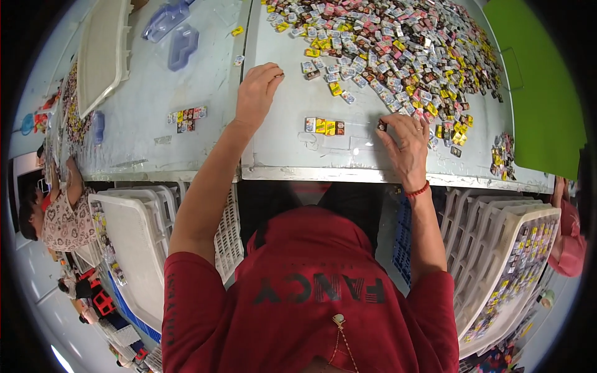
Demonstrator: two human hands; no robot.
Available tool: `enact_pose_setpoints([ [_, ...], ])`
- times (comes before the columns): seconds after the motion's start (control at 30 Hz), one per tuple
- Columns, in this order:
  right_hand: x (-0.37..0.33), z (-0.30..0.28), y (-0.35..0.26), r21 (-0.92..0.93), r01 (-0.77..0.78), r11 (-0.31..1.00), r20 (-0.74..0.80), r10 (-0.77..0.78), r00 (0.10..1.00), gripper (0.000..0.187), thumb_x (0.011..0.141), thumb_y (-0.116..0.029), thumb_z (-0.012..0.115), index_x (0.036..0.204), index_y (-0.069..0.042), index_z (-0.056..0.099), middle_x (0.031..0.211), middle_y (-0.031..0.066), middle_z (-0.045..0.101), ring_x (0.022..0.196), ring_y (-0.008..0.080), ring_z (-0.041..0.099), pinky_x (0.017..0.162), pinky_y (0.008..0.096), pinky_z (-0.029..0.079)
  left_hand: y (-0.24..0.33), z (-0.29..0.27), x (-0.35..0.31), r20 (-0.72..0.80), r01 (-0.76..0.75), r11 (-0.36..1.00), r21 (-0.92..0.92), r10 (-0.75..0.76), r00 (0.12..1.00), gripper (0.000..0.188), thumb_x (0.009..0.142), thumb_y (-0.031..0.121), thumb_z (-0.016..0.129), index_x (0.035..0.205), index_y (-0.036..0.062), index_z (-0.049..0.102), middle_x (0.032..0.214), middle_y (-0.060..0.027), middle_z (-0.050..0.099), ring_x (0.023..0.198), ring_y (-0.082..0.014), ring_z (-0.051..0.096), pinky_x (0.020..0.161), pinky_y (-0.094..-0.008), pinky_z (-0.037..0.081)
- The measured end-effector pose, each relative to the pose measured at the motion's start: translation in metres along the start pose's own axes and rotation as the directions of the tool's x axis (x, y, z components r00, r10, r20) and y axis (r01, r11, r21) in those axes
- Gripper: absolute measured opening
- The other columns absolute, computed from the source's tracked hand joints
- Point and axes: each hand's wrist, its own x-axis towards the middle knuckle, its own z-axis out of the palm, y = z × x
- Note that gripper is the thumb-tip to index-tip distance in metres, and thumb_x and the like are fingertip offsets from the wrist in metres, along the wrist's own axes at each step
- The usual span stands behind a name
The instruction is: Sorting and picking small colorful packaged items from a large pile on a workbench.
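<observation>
Over the table's near part, my right hand (407,140) pinches a small dark brown box (382,125) between thumb and fingers. It is beside a clear plastic tray (357,142) lying on the table. A short row of small boxes (324,127), white, yellow and brown, sits along the tray's left part. Farther left and higher up, my left hand (258,90) is closed, its fingertips pressed together; a dark speck shows there, too small to name. Beyond both hands spreads a big pile of small coloured boxes (385,62).
Left of a table seam lie a small group of boxes (186,117), blue plastic trays (183,48) and a white crate (102,56). A green panel (535,93) borders the right. White crates (497,248) stand stacked below the table edge. Other people work at both sides.
</observation>
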Motion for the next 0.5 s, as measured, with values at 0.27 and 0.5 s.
enact_pose_setpoints([
  [0.27,-0.005,0.005,-0.018,0.019,0.019,1.000,-0.025,-0.018,1.000,0.025,0.079,-0.020,0.073,0.102,-0.012,0.066,0.103,0.0049,0.065,0.104,0.0244,0.058,0.104,0.0478,0.029,0.008,-0.006,-0.001,-0.004,0.028,1.000,-0.011,-0.028,1.000,0.012,0.081,0.005,0.070,0.093,0.0042,0.067,0.100,-0.0087,0.068,0.091,-0.0247,0.065,0.078,-0.0330,0.053],
  [0.5,-0.004,0.001,-0.015,0.023,-0.012,1.000,-0.002,0.012,1.000,0.026,0.077,-0.019,0.075,0.099,-0.013,0.065,0.101,0.0032,0.066,0.104,0.0243,0.058,0.104,0.0487,0.029,0.113,0.007,0.003,0.119,-0.079,0.936,-0.342,0.127,0.985,0.014,0.077,0.007,0.071,0.090,0.0038,0.066,0.097,-0.0079,0.065,0.091,-0.0236,0.063,0.077,-0.0324,0.053],
])
